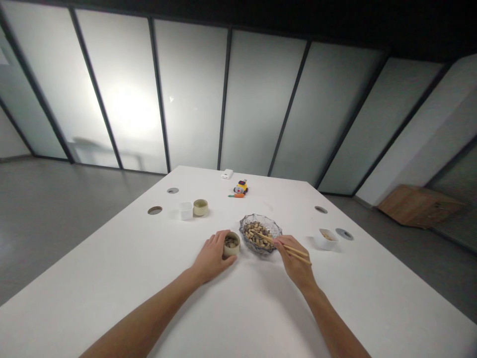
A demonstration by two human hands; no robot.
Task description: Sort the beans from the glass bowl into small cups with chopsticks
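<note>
My left hand (pixel 210 258) is wrapped round the left side of a small beige cup (pixel 233 250), which stands upright on the white table (pixel 246 318). Dark striped seeds, like sunflower seeds, lie inside the cup. In my right hand (pixel 297 263) is a pair of wooden chopsticks (pixel 298 252), their tips reaching into a clear glass bowl (pixel 277 229) just right of the cup. A mix of seeds and what look like peanuts (pixel 257 233) fills the bowl's bottom. Whether the tips pinch a piece is too small to tell.
Left and farther back stand a white square container (pixel 186 211) and a second beige cup (pixel 200 208). Another white container (pixel 325 242) with pale pieces is at the right. A yellow toy car (pixel 241 187), a toy carrot (pixel 237 196) and a white box (pixel 227 174) lie toward the far edge.
</note>
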